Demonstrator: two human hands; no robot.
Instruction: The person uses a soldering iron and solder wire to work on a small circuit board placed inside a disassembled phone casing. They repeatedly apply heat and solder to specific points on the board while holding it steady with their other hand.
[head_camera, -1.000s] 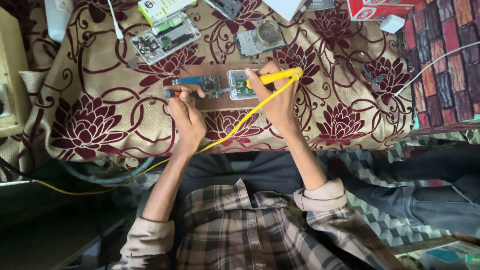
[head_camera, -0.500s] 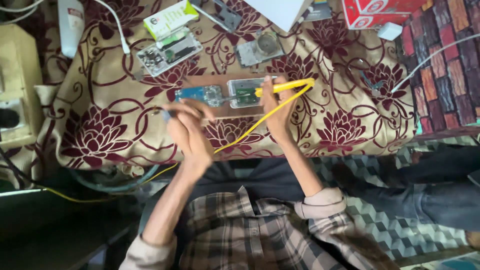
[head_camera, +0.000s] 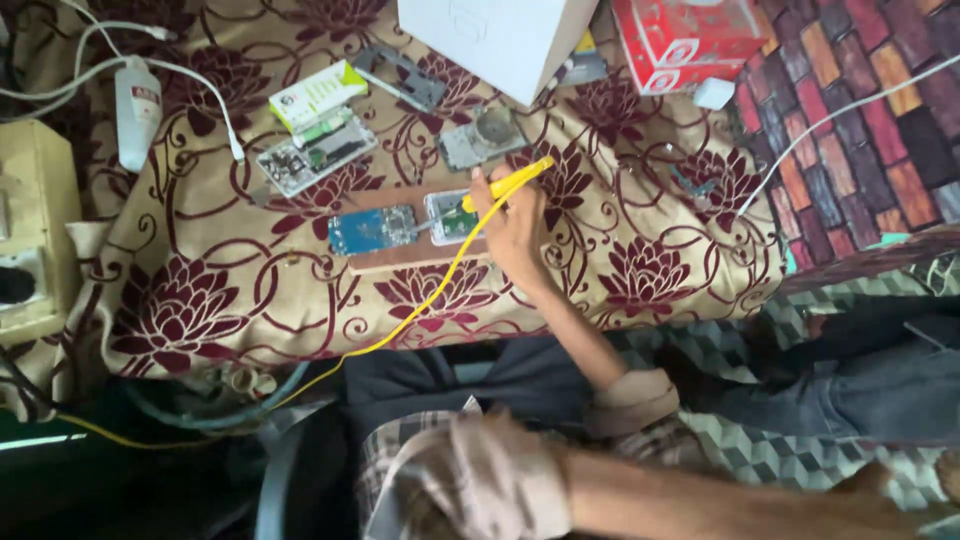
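right hand (head_camera: 515, 225): forward, fingers curled in grip | left arm: swung right, hand out of frame

White box (head_camera: 495, 35) top centre; red carton (head_camera: 690, 40) to its right; small green-white pkg (head_camera: 318, 95) upper left.

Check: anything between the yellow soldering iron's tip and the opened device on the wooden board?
Nothing visible. The right hand holds the yellow soldering iron with its tip down at the opened device on the wooden board; the blue circuit board lies beside it.
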